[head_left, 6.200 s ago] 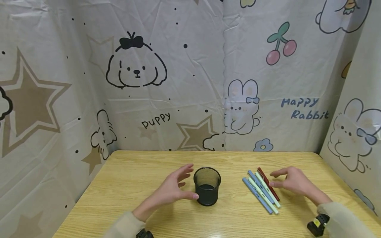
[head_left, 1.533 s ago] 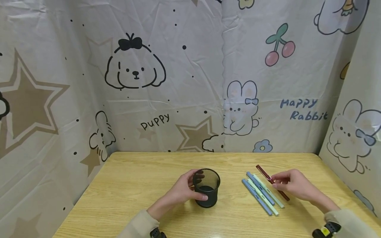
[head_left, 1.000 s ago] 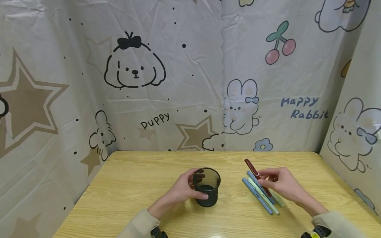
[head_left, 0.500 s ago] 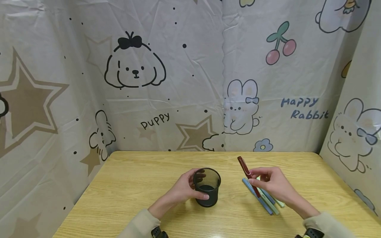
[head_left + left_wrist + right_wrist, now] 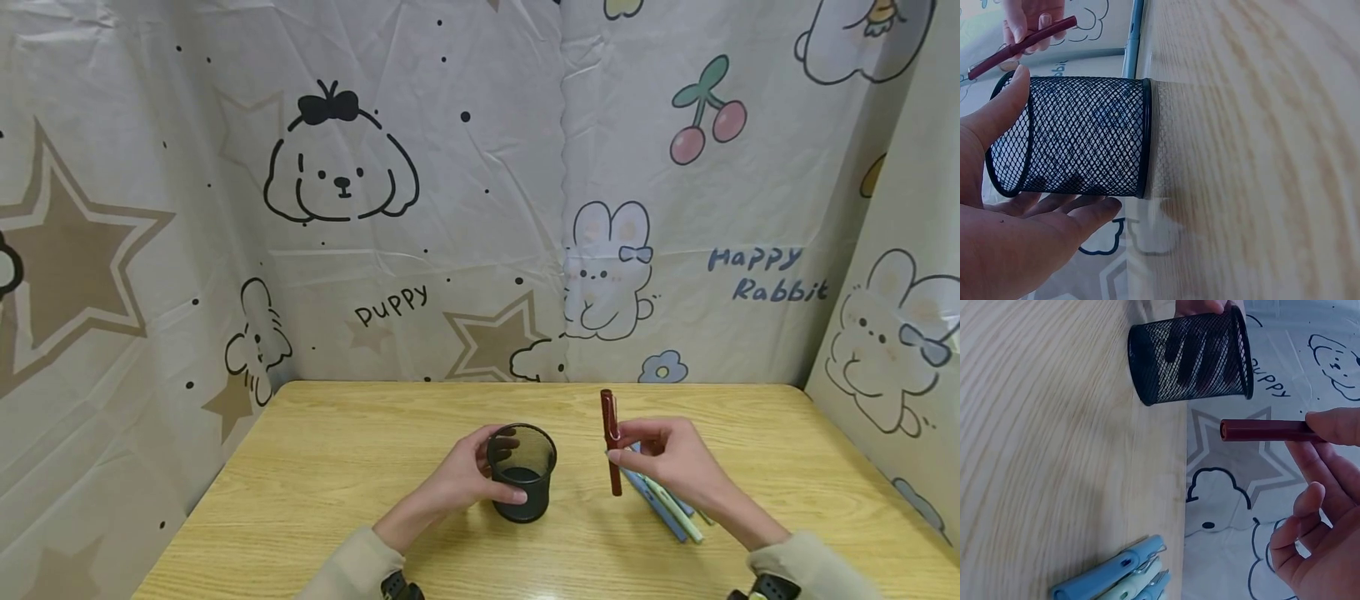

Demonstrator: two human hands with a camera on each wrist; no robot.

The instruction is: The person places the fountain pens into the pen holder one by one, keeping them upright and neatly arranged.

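A dark red pen [image 5: 611, 442] with a clip stands nearly upright, pinched between the thumb and fingers of my right hand [image 5: 671, 458] and raised over the table. To its left is a black mesh pen holder [image 5: 525, 500], upright on the table with its mouth up. My left hand [image 5: 457, 479] grips the holder from the left, thumb in front and fingers behind the mesh. The right wrist view shows the lower end of the red pen [image 5: 1266, 430] pointing down, apart from the mesh holder [image 5: 1191, 359].
Several blue and pale green pens [image 5: 663, 504] lie side by side below my right hand, partly hidden by it. The wooden table [image 5: 360, 433] ends at a printed cloth backdrop [image 5: 465, 192] behind and on both sides.
My right hand has picked up the red pen from beside the other pens, carried it left over them and turned it upright. My left hand has closed round the holder, which stays in place.
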